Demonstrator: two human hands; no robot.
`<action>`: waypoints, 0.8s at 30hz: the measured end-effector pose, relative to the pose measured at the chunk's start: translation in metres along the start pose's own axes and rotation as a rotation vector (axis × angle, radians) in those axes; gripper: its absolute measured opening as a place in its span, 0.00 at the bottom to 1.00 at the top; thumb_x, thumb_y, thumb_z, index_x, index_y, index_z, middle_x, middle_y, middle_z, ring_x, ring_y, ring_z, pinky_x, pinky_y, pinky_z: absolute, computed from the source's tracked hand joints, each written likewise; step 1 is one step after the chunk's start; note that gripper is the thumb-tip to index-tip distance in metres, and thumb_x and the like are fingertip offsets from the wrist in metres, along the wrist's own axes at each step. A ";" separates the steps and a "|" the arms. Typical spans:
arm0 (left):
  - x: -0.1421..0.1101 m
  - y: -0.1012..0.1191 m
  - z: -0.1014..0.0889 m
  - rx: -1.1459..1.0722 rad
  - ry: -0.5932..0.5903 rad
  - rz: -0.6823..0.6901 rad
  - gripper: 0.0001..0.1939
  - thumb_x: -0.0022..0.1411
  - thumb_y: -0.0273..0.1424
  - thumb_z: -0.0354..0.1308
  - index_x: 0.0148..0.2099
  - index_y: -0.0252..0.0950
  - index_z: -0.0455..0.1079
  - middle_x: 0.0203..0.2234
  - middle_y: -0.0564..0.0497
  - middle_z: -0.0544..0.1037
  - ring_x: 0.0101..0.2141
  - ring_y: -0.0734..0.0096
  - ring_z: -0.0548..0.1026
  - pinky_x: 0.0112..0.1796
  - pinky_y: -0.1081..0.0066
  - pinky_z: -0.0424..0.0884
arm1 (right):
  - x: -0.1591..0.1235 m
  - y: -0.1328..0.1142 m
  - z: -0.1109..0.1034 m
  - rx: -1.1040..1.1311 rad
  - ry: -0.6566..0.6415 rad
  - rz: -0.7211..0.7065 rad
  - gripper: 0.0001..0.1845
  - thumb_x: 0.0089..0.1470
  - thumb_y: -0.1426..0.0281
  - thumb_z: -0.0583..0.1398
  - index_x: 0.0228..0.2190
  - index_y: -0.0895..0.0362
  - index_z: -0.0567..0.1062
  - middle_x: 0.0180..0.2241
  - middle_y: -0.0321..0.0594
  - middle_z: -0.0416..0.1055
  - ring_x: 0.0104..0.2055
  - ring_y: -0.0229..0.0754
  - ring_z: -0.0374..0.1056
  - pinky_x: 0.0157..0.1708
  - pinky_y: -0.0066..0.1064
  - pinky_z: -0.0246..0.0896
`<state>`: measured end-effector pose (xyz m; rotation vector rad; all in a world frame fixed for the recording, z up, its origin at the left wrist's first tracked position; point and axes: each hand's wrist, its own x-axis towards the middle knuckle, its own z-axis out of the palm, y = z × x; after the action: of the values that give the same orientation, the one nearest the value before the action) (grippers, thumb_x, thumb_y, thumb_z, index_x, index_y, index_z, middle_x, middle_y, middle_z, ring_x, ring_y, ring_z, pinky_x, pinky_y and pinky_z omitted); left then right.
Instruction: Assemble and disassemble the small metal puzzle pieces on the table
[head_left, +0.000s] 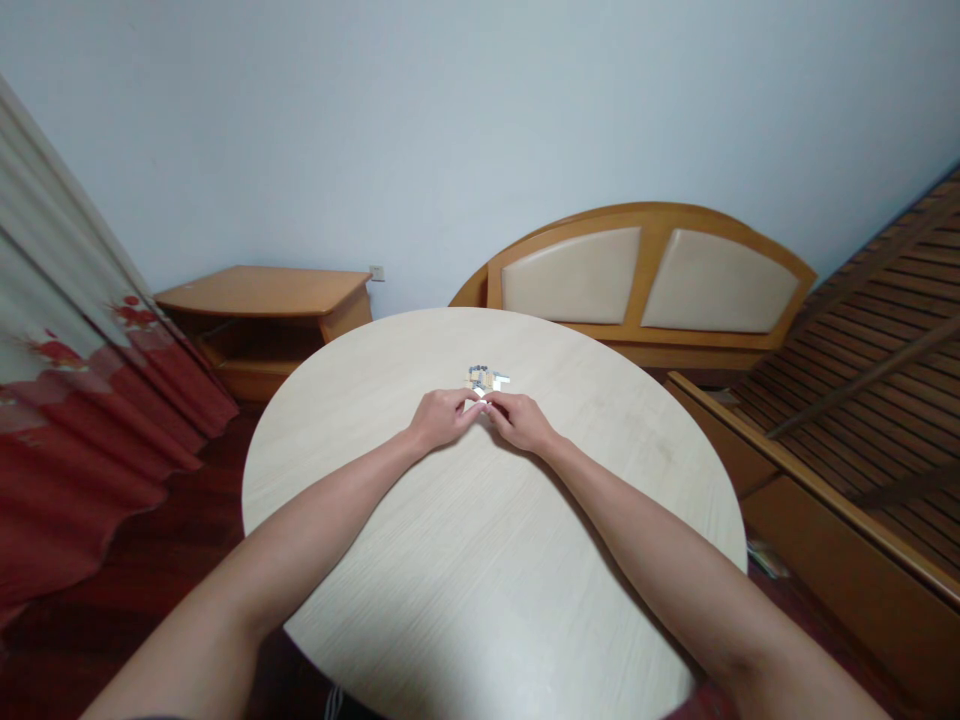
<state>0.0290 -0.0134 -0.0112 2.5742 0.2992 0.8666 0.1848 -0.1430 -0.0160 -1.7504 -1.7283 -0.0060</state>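
Both my hands meet near the middle of a round pale wooden table (420, 540). My left hand (441, 417) and my right hand (520, 420) have their fingers curled and their fingertips pinched together on a small white piece (480, 404) between them. Just beyond the fingertips lies a small heap of tiny pieces (487, 379) in white, grey and tan. What the pieces are is too small to tell.
A low wooden corner cabinet (262, 310) stands at the back left. A padded wooden headboard (645, 280) leans on the wall behind the table. A slatted bed frame (862, 400) lies at the right. A red and white curtain (82, 400) hangs at the left.
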 end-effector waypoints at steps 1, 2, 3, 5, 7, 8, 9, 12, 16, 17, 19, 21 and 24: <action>0.000 0.000 0.000 -0.003 0.000 0.002 0.13 0.68 0.37 0.59 0.46 0.36 0.81 0.25 0.51 0.79 0.24 0.73 0.71 0.30 0.73 0.62 | 0.000 0.000 0.000 0.004 0.002 -0.002 0.14 0.67 0.67 0.54 0.44 0.55 0.80 0.40 0.43 0.81 0.39 0.43 0.75 0.42 0.29 0.62; 0.000 -0.001 0.000 -0.005 -0.002 0.004 0.13 0.68 0.37 0.59 0.46 0.36 0.81 0.25 0.51 0.79 0.24 0.73 0.71 0.31 0.73 0.62 | 0.000 0.000 0.000 0.007 0.003 -0.004 0.14 0.67 0.67 0.54 0.44 0.55 0.80 0.40 0.43 0.81 0.39 0.43 0.75 0.42 0.29 0.62; 0.000 -0.001 0.000 -0.007 -0.004 0.004 0.13 0.68 0.37 0.58 0.46 0.36 0.81 0.25 0.51 0.79 0.24 0.73 0.71 0.31 0.73 0.62 | 0.000 0.000 0.000 0.007 0.005 -0.004 0.14 0.66 0.68 0.55 0.44 0.55 0.80 0.40 0.42 0.81 0.38 0.43 0.74 0.41 0.29 0.62; 0.000 -0.001 0.000 -0.009 -0.006 0.001 0.13 0.68 0.37 0.59 0.46 0.36 0.81 0.25 0.52 0.79 0.24 0.73 0.71 0.30 0.73 0.62 | 0.000 0.000 0.000 0.002 0.006 -0.001 0.14 0.66 0.68 0.55 0.44 0.55 0.80 0.39 0.42 0.81 0.37 0.42 0.74 0.40 0.29 0.62; 0.000 -0.001 0.000 -0.007 -0.002 -0.004 0.13 0.68 0.37 0.59 0.46 0.36 0.81 0.23 0.52 0.77 0.24 0.73 0.70 0.30 0.73 0.61 | -0.001 0.000 0.000 -0.005 0.008 0.003 0.14 0.66 0.67 0.55 0.44 0.55 0.80 0.38 0.42 0.81 0.36 0.42 0.74 0.39 0.29 0.62; 0.000 0.000 0.000 -0.005 0.000 -0.005 0.13 0.68 0.37 0.59 0.46 0.36 0.81 0.22 0.53 0.76 0.24 0.73 0.70 0.30 0.73 0.61 | -0.001 0.000 0.000 -0.006 0.009 0.004 0.14 0.66 0.67 0.55 0.44 0.55 0.80 0.38 0.42 0.82 0.35 0.42 0.74 0.38 0.29 0.61; 0.000 0.000 0.000 -0.004 0.000 -0.005 0.13 0.68 0.37 0.59 0.45 0.36 0.81 0.22 0.53 0.76 0.23 0.73 0.70 0.30 0.73 0.61 | -0.001 0.000 0.000 -0.005 0.008 0.003 0.14 0.66 0.67 0.55 0.44 0.55 0.80 0.38 0.42 0.82 0.35 0.42 0.74 0.38 0.29 0.61; 0.000 0.001 0.000 -0.003 -0.002 -0.006 0.13 0.67 0.37 0.59 0.45 0.36 0.81 0.21 0.53 0.75 0.23 0.73 0.69 0.29 0.73 0.60 | 0.000 0.001 0.001 0.000 0.005 -0.006 0.15 0.66 0.67 0.54 0.44 0.55 0.80 0.40 0.42 0.82 0.36 0.42 0.74 0.39 0.29 0.62; 0.000 0.000 0.001 -0.008 0.001 0.000 0.12 0.67 0.34 0.58 0.47 0.36 0.80 0.21 0.54 0.74 0.23 0.73 0.69 0.29 0.73 0.61 | 0.000 0.002 0.001 -0.013 -0.004 -0.005 0.15 0.66 0.67 0.54 0.43 0.55 0.81 0.40 0.42 0.82 0.37 0.43 0.74 0.39 0.29 0.62; -0.001 -0.001 0.001 -0.008 0.004 0.004 0.12 0.67 0.33 0.58 0.47 0.36 0.80 0.21 0.54 0.74 0.23 0.73 0.69 0.29 0.74 0.61 | 0.000 0.002 0.001 -0.019 -0.007 -0.002 0.15 0.67 0.66 0.54 0.43 0.55 0.81 0.40 0.43 0.82 0.37 0.43 0.74 0.39 0.30 0.62; -0.001 -0.002 0.002 -0.005 0.005 0.008 0.13 0.66 0.32 0.58 0.48 0.36 0.80 0.21 0.54 0.74 0.23 0.73 0.69 0.29 0.74 0.61 | 0.000 0.001 0.001 -0.031 -0.014 0.002 0.16 0.67 0.66 0.54 0.43 0.55 0.81 0.40 0.43 0.82 0.37 0.43 0.74 0.39 0.30 0.62; 0.000 -0.002 0.002 -0.001 0.004 0.005 0.13 0.67 0.32 0.57 0.48 0.36 0.80 0.21 0.54 0.74 0.23 0.73 0.69 0.29 0.73 0.61 | 0.000 0.001 0.001 -0.035 -0.013 0.006 0.15 0.67 0.66 0.54 0.43 0.55 0.81 0.40 0.43 0.82 0.37 0.43 0.74 0.39 0.30 0.61; 0.000 -0.002 0.002 0.008 0.001 -0.003 0.12 0.67 0.33 0.58 0.48 0.36 0.79 0.20 0.54 0.73 0.22 0.73 0.69 0.29 0.73 0.61 | -0.001 0.000 0.001 -0.040 -0.005 0.013 0.15 0.67 0.66 0.54 0.43 0.56 0.80 0.38 0.43 0.81 0.36 0.43 0.74 0.38 0.29 0.61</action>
<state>0.0299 -0.0126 -0.0135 2.5804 0.3076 0.8673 0.1848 -0.1431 -0.0171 -1.7916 -1.7312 -0.0310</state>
